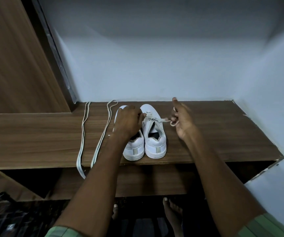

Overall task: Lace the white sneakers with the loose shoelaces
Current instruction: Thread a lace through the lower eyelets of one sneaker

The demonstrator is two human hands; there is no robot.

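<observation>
Two white sneakers stand side by side on a wooden shelf [214, 134], heels toward me. The right sneaker [154, 137] has a lace [162, 120] threaded near its toe. My left hand [128, 121] lies over the left sneaker [134, 148] and pinches the lace's left end at the right sneaker's eyelets. My right hand [182, 117] hovers to the right of that shoe, fingers curled round the lace's other end, index finger pointing up. A second loose lace [101, 134] and another loose lace [83, 134] lie folded on the shelf to the left.
A wooden cabinet side [18, 57] rises at the left. A pale wall [155, 57] backs the shelf and turns the corner at the right. The loose laces hang over the shelf's front edge. Bare feet [172, 212] stand on the dark floor below.
</observation>
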